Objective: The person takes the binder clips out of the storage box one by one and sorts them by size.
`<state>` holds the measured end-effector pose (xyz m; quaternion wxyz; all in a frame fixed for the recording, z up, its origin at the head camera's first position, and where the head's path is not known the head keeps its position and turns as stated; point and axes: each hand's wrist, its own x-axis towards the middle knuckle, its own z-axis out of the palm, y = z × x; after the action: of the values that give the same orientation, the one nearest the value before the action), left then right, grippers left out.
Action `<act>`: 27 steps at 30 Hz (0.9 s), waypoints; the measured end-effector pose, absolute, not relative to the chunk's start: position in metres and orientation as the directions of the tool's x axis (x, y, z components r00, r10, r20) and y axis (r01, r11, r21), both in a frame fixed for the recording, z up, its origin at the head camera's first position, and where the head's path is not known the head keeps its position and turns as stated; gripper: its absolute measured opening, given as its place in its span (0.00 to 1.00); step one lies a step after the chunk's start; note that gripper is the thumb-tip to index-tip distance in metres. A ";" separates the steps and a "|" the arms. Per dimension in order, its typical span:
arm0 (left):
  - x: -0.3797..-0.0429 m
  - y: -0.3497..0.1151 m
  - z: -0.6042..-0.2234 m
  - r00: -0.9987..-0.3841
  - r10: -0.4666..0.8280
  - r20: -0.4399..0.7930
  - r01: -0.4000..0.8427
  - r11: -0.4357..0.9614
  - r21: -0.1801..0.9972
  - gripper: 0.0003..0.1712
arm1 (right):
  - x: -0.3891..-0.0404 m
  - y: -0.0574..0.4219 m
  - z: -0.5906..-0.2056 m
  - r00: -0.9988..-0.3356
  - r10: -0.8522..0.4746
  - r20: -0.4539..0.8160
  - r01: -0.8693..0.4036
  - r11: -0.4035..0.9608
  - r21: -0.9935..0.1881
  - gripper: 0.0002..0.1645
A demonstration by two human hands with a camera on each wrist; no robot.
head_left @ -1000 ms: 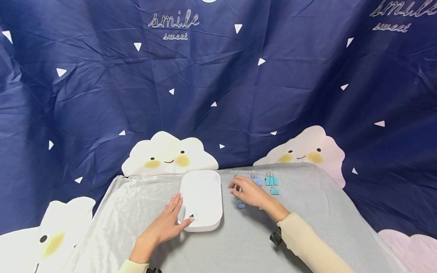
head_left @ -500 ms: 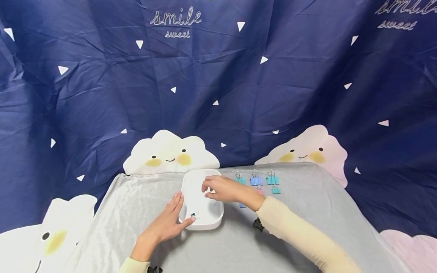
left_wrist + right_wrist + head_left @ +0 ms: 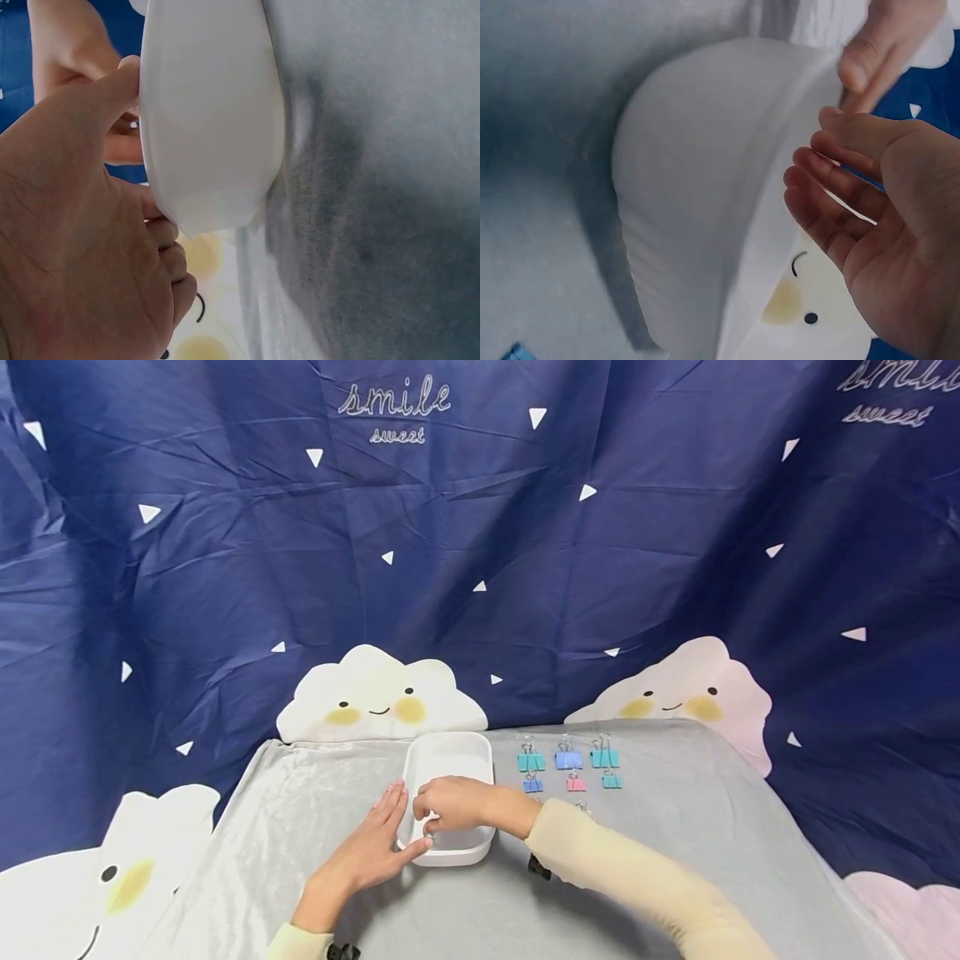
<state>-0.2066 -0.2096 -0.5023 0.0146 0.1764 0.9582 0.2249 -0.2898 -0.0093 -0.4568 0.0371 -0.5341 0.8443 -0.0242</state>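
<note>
A white open box (image 3: 450, 858) stands on the grey cloth. My left hand (image 3: 371, 847) rests at its near left corner, fingers fairly straight along the side and thumb at the front rim. Over the same corner is my right hand (image 3: 457, 803), its fingers loosely bent with a gap between thumb and forefinger in the head view. A bit of metal from a small binder clip (image 3: 430, 836) shows beside the left thumb, mostly hidden. In the right wrist view, the right fingertips (image 3: 802, 180) are over the box's opening, close to the left thumb, with nothing visible in their grasp.
Right of the box, binder clips lie in rows: teal (image 3: 531, 762), periwinkle (image 3: 568, 761) and teal (image 3: 605, 758) large ones, with smaller blue (image 3: 533, 785), pink (image 3: 576, 785) and teal (image 3: 612, 782) ones below. The right sleeve (image 3: 592, 852) partly covers more clips. A navy curtain (image 3: 480, 527) hangs behind.
My right hand has moved left from among the clips, across the box to its near left corner, uncovering several clips. The left hand has stayed on the box.
</note>
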 end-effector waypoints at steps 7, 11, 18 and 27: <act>-0.208 -0.210 -0.503 -0.937 0.346 0.045 0.331 0.840 0.429 0.60 | -0.282 -0.019 -0.474 -0.384 -0.921 -0.072 -0.920 0.388 -0.055 0.12; -0.208 -0.209 -0.503 -0.940 0.340 0.039 0.324 0.846 0.425 0.60 | -0.279 -0.020 -0.481 -0.374 -0.925 -0.061 -0.927 0.375 -0.004 0.06; -0.208 -0.208 -0.504 -0.942 0.334 0.043 0.320 0.846 0.428 0.59 | -0.279 -0.016 -0.485 -0.444 -0.892 -0.085 -0.896 0.445 0.019 0.08; -0.208 -0.208 -0.504 -0.941 0.336 0.045 0.322 0.844 0.430 0.60 | -0.284 -0.011 -0.484 -0.458 -0.888 -0.038 -0.889 0.458 0.015 0.04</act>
<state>-0.2083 -0.2077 -0.5041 0.0162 0.1713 0.9600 0.2211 -0.2841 -0.0110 -0.4836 0.0121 -0.5205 0.8536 0.0162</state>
